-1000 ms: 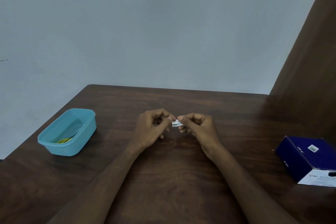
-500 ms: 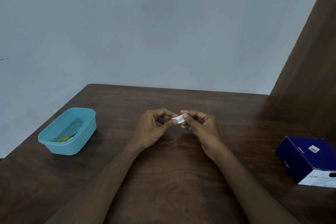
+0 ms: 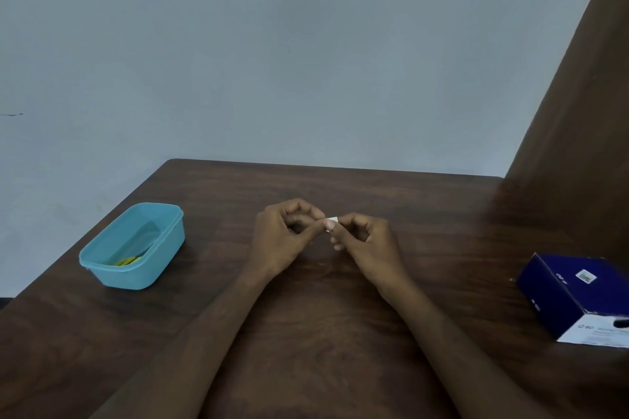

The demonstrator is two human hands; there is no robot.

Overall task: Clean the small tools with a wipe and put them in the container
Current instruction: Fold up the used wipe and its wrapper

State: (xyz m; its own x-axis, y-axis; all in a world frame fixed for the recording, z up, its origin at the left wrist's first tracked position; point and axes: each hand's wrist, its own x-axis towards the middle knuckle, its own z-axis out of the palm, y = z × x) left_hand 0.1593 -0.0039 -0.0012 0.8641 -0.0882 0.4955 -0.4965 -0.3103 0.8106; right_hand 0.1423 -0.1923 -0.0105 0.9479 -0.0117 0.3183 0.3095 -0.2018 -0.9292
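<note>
Over the middle of the dark wooden table [image 3: 306, 333], my left hand [image 3: 282, 238] and my right hand [image 3: 366, 241] meet fingertip to fingertip. Both pinch a small white wipe packet [image 3: 333, 219], mostly hidden by my thumbs. Whether it is torn I cannot tell. A light blue plastic container [image 3: 134, 245] stands to the left near the table's edge, apart from my hands. Small yellow tools [image 3: 127, 261] lie at its bottom front, partly hidden by the wall.
A dark blue cardboard box [image 3: 578, 296] with a white end face lies at the right edge of the table. A pale wall stands behind the table, and a brown panel [image 3: 578, 112] rises at the right.
Both hands have lifted slightly and turned the packet between the fingertips; less of it shows now than before. The container and box have not moved.
</note>
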